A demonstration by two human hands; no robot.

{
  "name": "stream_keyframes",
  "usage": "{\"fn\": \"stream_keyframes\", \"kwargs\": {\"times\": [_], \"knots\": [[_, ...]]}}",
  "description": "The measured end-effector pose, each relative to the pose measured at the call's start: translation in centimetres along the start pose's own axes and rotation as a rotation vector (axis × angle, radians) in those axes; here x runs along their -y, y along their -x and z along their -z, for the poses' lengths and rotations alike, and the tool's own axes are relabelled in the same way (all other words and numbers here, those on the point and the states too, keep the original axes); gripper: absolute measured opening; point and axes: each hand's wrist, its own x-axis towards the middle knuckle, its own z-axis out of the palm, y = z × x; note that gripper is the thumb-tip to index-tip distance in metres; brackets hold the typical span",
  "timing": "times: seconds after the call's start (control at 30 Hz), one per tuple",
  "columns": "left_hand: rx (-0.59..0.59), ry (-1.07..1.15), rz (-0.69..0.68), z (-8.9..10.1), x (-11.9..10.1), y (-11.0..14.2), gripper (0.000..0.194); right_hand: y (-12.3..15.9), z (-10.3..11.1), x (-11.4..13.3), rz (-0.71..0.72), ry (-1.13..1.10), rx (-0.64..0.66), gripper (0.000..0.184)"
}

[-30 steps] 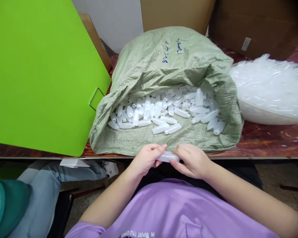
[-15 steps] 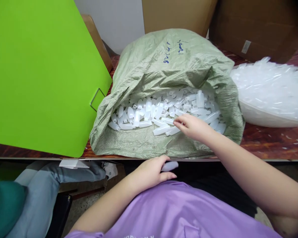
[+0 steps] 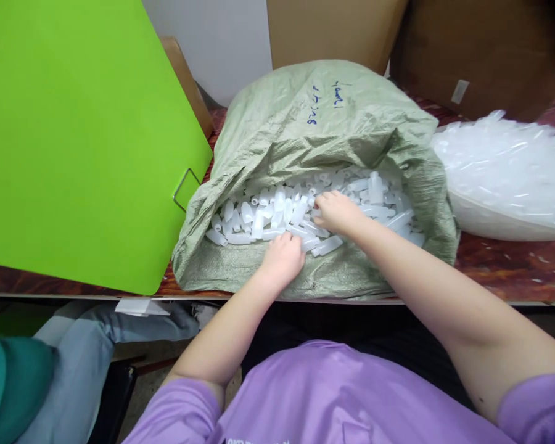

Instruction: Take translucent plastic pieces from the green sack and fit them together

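Note:
A pale green woven sack (image 3: 277,148) lies on its side, its mouth facing me. Inside are many small translucent white plastic bottles (image 3: 259,222) with narrow necks. My left hand (image 3: 284,256) reaches over the sack's lower lip to the front of the pile. Its fingers are curled down, and whatever is under them is hidden. Further in and to the right, my right hand (image 3: 337,213) is among the bottles with fingertips drawn together. A bottle end shows beside those fingertips, but I cannot tell whether they grip it.
Right of the sack, a clear bag heaped with white plastic pieces (image 3: 509,179) rests on the red-brown table (image 3: 490,265). A bright green panel (image 3: 83,148) with a wire handle stands left. Cardboard boxes (image 3: 333,31) are behind. Below left are a person's jeans (image 3: 83,370) and a teal container (image 3: 23,382).
My left hand, which held one small bottle by the table edge, has moved up into the sack mouth. My right hand has shifted slightly left and deeper into the bottles.

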Motion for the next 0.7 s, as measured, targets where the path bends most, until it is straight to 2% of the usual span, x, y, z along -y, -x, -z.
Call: {"fn": "stream_keyframes", "kwargs": {"times": [0.1,0.23,0.33,0.53,0.63,0.7], "knots": [[0.021,-0.022,-0.014,-0.3,-0.3,-0.5,0.022,2.4,1.0,-0.2,-0.022,-0.086,0.008,0.03],[-0.038,0.078,-0.009,0.3,-0.6,0.4,0.024,6.8,2.3,0.0,0.159,-0.517,0.075,0.024],[0.023,0.196,-0.009,0.6,-0.8,1.3,0.018,9.6,2.7,0.6,0.232,-0.709,0.049,0.023],[0.092,0.503,0.063,1.5,-1.0,2.6,0.008,11.9,2.4,1.2,0.23,-0.78,-0.174,0.02],[0.14,0.609,0.054,2.3,-1.0,3.2,0.006,12.3,2.6,1.5,0.337,-0.712,-0.149,0.021],[0.224,0.703,0.057,2.8,-0.8,3.5,0.008,12.8,3.0,1.9,0.398,-0.666,-0.1,0.025]]}}
